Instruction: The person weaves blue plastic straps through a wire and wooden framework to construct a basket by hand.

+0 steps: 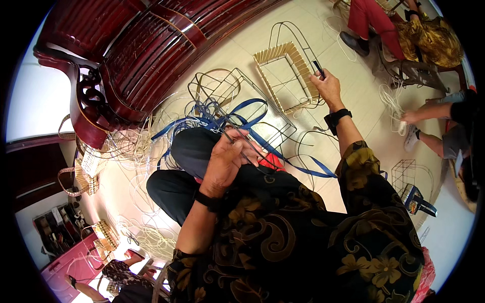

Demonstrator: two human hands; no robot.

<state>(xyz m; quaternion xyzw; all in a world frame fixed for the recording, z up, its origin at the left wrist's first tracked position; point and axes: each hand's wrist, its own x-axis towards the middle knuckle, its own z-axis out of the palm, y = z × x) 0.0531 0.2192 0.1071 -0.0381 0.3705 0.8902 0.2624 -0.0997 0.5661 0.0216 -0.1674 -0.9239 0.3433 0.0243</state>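
Above the floor | left hand gripping thin dark strand | right hand gripping slim black piece | tan-wrapped basket nearby

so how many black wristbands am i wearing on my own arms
2: one black wristband behind the left hand, another wristband behind the right hand. Any under the sleeves would be hidden.
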